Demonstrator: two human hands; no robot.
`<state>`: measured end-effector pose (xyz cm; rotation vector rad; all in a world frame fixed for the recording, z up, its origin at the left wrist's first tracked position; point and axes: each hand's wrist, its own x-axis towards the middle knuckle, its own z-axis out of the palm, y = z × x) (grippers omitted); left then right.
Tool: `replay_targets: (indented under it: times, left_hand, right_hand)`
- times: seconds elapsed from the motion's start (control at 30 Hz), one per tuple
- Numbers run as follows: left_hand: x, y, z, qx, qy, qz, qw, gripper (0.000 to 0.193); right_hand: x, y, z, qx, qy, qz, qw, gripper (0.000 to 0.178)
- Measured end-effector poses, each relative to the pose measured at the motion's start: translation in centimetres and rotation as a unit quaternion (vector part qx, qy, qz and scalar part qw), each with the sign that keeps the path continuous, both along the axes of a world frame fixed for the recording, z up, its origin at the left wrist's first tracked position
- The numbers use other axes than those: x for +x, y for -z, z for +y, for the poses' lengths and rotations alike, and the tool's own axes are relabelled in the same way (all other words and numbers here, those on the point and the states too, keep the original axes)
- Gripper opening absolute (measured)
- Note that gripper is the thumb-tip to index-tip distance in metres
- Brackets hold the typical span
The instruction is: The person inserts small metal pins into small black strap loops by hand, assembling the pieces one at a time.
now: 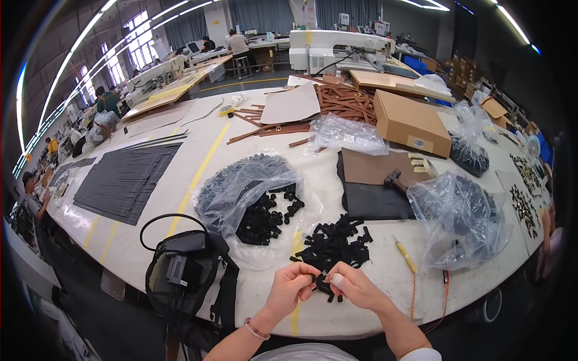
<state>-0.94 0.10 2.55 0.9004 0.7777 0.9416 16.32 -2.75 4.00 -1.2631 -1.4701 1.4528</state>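
Note:
My left hand [291, 290] is closed in a pinch, with a small dark piece at its fingertips. Close beside it, my right hand [356, 286] is also pinched shut, a white wrap on one finger; whatever it holds is too small to make out. Both hands are over the near edge of a pile of short black tube-like pieces [335, 242], some of which lie loose beneath the fingers. Behind the pile to the left, a clear plastic bag [215, 191] lies open with more small black pieces [263, 221] spilling from it.
Right of the pile are a yellow-handled tool [406, 257] with an orange cord, a full clear bag [463, 222], and a hammer [395, 179] on dark sheets. A black mesh basket [180, 271] stands left. Black strips [129, 180], brown strips [346, 102] and a cardboard box [412, 123] lie farther off.

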Motion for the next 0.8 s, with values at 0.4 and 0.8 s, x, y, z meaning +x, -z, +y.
replay_targets:
  times: [0.4, 0.8]
  left_hand:
    - [-0.1, 0.9, 1.0, -0.127, 0.034, -0.159, 0.978, 0.016]
    - [-0.9, 0.8, 0.7, -0.182, 0.116, -0.15, 0.965, 0.018]
  right_hand:
    - [-0.6, 0.4, 0.9, -0.028, -0.041, 0.007, 0.999, 0.018]
    - [0.1, 0.2, 1.0, 0.004, -0.129, 0.009, 0.992, 0.014]
